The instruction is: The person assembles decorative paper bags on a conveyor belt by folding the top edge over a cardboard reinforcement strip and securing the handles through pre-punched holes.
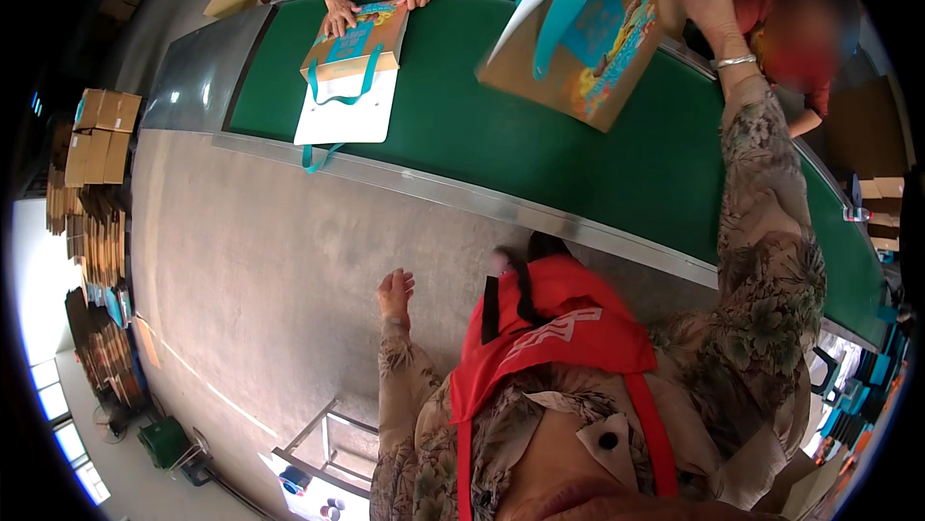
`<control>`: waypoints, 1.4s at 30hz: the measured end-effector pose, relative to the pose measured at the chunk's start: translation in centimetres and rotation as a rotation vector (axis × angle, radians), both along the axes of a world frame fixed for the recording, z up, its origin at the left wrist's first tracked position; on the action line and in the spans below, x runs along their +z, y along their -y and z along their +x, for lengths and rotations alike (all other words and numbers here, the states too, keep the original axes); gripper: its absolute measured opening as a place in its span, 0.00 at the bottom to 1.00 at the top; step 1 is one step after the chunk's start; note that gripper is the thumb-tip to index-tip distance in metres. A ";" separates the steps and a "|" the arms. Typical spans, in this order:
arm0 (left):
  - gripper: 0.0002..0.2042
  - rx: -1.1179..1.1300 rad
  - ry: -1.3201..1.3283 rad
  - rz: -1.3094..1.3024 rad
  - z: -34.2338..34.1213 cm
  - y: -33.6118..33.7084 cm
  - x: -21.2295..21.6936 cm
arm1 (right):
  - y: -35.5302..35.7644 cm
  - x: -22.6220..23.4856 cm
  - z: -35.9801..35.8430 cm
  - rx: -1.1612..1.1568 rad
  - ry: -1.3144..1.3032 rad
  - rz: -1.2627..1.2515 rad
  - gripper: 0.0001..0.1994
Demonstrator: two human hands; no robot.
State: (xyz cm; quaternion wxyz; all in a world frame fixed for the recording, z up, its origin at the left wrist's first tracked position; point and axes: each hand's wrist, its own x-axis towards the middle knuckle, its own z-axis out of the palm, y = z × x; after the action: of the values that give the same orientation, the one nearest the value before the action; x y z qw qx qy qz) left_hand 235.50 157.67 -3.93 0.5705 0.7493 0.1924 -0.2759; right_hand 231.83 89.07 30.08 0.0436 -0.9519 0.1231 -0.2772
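Observation:
My right hand (701, 2) is raised over the far side of the green conveyor belt, closed on the teal strap of a gold-brown gift box (621, 63). The box hangs tilted above the belt, slightly blurred, with blue and colourful print on its face. A white flap or sheet (525, 20) sticks up along its left side. Away from the belt, my left hand (396, 293) hangs over the floor with nothing in it, its fingers loosely bent and apart.
Across the green belt (443, 87), a co-worker's hands rest on another gift box (358, 39) with a teal strap and white panel. Another person in red (761, 15) is at the right. Stacked cardboard (101, 155) stands at the left; a metal-framed stand (328, 444) is below.

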 end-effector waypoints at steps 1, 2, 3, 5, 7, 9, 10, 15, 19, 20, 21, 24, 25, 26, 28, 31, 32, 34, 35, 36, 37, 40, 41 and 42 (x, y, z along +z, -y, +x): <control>0.17 -0.082 0.005 -0.048 0.6 2.9 0.6 | 0.2 2.3 -0.2 0.043 0.254 0.127 0.13; 0.16 -0.152 0.040 -0.080 0.8 5.3 1.1 | 0.5 5.0 -0.5 0.087 0.508 0.254 0.15; 0.17 -0.267 0.039 -0.120 0.7 7.5 1.3 | 0.8 7.5 -0.6 0.007 0.604 0.307 0.11; 0.18 -0.532 0.082 -0.144 0.0 10.2 1.3 | 0.7 10.6 -1.2 -0.075 0.707 0.354 0.06; 0.19 -0.681 0.119 -0.145 -0.5 11.3 0.5 | 0.5 11.6 -1.8 -0.089 0.783 0.304 0.07; 0.19 -0.897 0.272 -0.022 -1.2 11.2 -0.3 | 0.1 10.7 -2.9 -0.075 0.847 0.228 0.08; 0.19 -0.905 0.310 -0.047 -1.4 11.1 -0.5 | -0.4 9.7 -3.8 -0.058 0.876 0.181 0.09; 0.22 -0.694 0.219 -0.064 -0.3 12.8 2.2 | -8.2 -1.4 -10.2 0.067 0.710 0.119 0.10; 0.42 -0.338 -0.132 -0.577 2.3 17.0 6.8 | -18.2 -15.9 -16.3 0.090 0.414 0.745 0.12; 0.42 -0.348 -0.164 -0.566 2.4 18.0 7.5 | -20.0 -19.2 -17.6 0.056 0.432 0.795 0.20; 0.45 -0.300 -0.262 -0.687 2.7 18.9 7.8 | -21.5 -22.0 -19.3 0.022 0.329 0.687 0.20; 0.47 -0.199 -0.462 -0.870 2.2 20.8 6.7 | -23.5 -27.7 -23.1 0.011 0.126 0.678 0.22; 0.46 -0.321 -0.436 -0.768 1.9 21.4 5.6 | -23.7 -28.9 -23.9 -0.018 0.072 0.801 0.22; 0.45 -0.425 -0.418 -0.643 1.7 21.9 4.4 | -23.9 -29.7 -24.5 0.007 0.070 0.908 0.22; 0.35 -0.311 -0.421 -0.501 0.4 22.4 2.0 | -24.0 -30.6 -25.9 0.005 -0.035 0.858 0.20; 0.32 -0.311 -0.405 -0.252 -0.8 22.2 -0.8 | -23.8 -32.0 -27.3 -0.005 -0.265 0.939 0.19; 0.31 -0.443 -0.265 -0.239 -1.2 22.2 -1.4 | -23.4 -32.7 -27.7 0.017 -0.280 0.901 0.19; 0.29 -0.569 -0.148 -0.207 -1.8 22.5 -2.3 | -22.2 -34.4 -28.5 0.038 -0.311 0.889 0.18; 0.26 -0.687 0.005 -0.172 -1.9 23.2 -2.9 | -21.2 -35.4 -28.8 -0.002 -0.319 0.804 0.19; 0.24 -0.805 0.110 -0.061 -2.0 23.8 -3.2 | -20.5 -36.2 -29.1 -0.077 -0.410 0.746 0.19; 0.22 -0.784 0.163 -0.078 -2.3 24.4 -3.5 | -19.6 -36.8 -29.3 -0.064 -0.369 0.727 0.20; 0.20 -0.722 0.127 -0.011 -2.5 26.7 -4.3 | -17.6 -36.4 -30.1 -0.206 -0.559 0.858 0.25; 0.20 -0.667 0.055 -0.093 -2.7 27.2 -4.3 | -17.7 -35.5 -30.5 -0.211 -0.580 0.891 0.25; 0.21 -0.604 -0.010 -0.177 -2.9 27.6 -4.1 | -17.9 -34.4 -30.6 -0.162 -0.661 0.694 0.25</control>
State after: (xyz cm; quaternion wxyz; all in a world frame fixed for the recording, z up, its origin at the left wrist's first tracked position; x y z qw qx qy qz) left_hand 232.59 130.08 -8.05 0.5245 0.7187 -0.0609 -0.4524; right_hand 201.24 107.02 -4.34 0.2954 -0.9056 0.2891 0.0948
